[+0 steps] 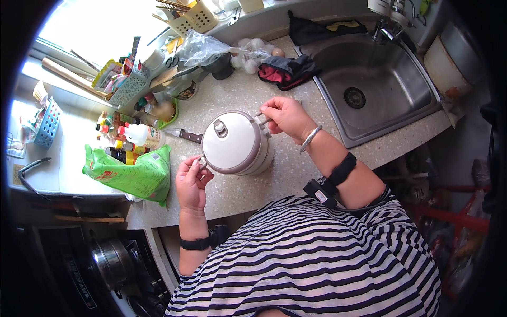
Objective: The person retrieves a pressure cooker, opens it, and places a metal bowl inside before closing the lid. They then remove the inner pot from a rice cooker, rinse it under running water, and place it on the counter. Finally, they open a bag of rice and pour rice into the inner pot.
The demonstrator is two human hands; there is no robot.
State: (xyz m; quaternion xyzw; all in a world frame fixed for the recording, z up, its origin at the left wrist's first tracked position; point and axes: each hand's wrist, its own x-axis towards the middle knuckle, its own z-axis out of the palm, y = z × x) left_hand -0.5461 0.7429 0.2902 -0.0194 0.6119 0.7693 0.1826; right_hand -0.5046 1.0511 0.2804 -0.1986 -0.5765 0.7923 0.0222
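Note:
A round white food container (233, 142) with a grey-brown rim stands on the speckled countertop (291, 168). Its lid is on and carries a small grey valve or knob near the far edge. My left hand (192, 182) pinches a clip or handle tab on the container's near left side. On the opposite side, my right hand (287, 119) grips another tab that sticks out from the rim. Close behind the container lies a knife (191, 136), its dark riveted handle towards the lid.
A steel sink (380, 83) is set in the counter at right. Left stand a green plastic bag (138, 174) and several seasoning bottles (142, 134). A dark cloth item (287, 71) and bagged eggs (249, 59) lie at the back. A steel pot (113, 263) sits on the stove at lower left.

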